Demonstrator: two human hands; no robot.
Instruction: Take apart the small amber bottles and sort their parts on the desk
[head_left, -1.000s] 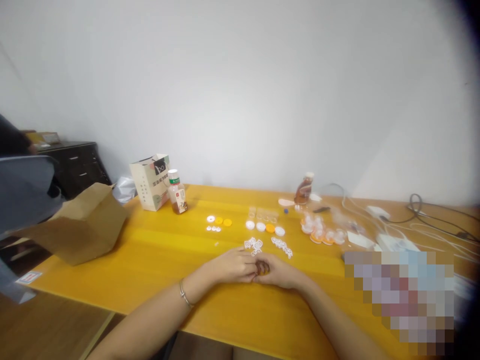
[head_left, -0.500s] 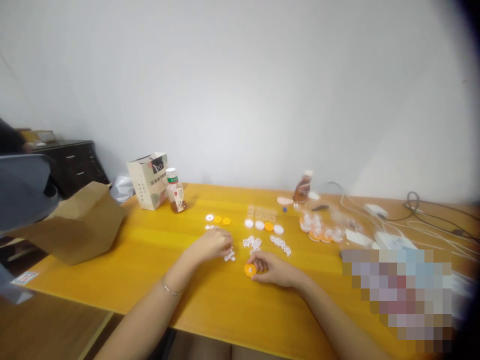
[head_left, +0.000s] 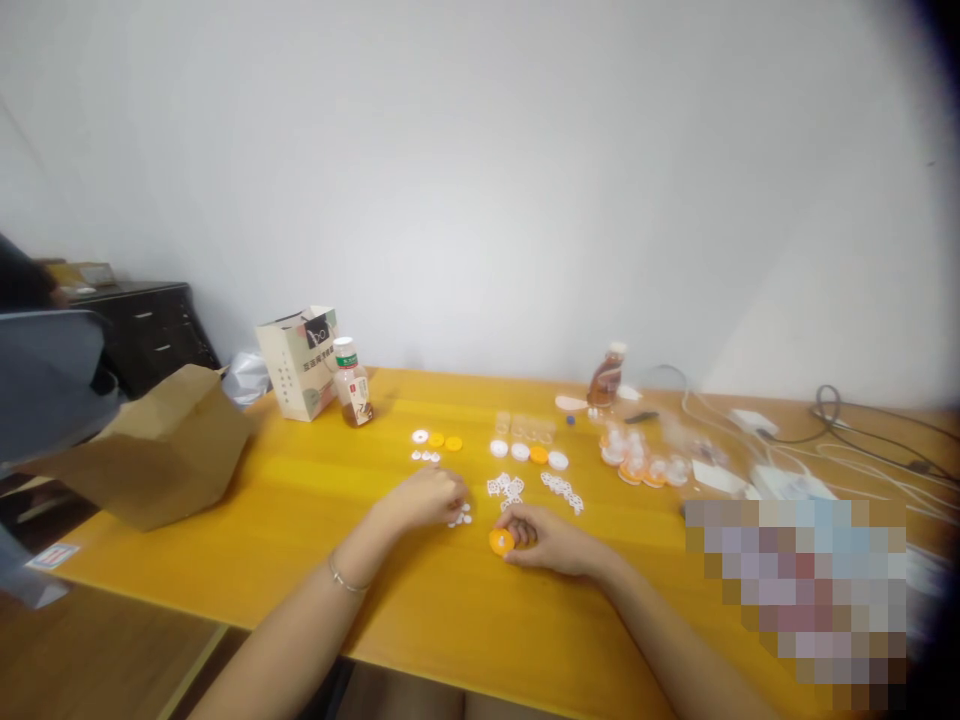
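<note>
Now, left hand (head_left: 431, 495): curled narrow, fingertips bent down at a cluster of small white pieces (head_left: 463, 517) (too blurred to tell whether gripping one).
Right hand (head_left: 551, 540): pinching an orange disc (head_left: 494, 547) between thumb and fingers, tilted face-up toward the camera, with a white centre piece (head_left: 502, 540) showing in its middle.
Change: hands together a second ago, disc hidden between them; now apart, with disc held by the right hand alone and left hand over at the small white pieces.
Meaning: probably a split of work, right hand steadying the disc, left hand busy among small parts.
Just beyond the left hand: three white pieces in a row (head_left: 426, 456); behind them, a white disc (head_left: 420, 437) and two orange discs (head_left: 453, 444).
Just beyond the right hand: two groups of white lattice pieces (head_left: 514, 489), (head_left: 561, 491); farther off, a row of four discs (head_left: 520, 452), three white and one orange, backed by see-through cups (head_left: 526, 431).
Well beyond and to the right of the right hand: a heap of clear-and-orange parts (head_left: 637, 462), blurred.
Beneath both hands: a yellow table (head_left: 435, 625).
</note>
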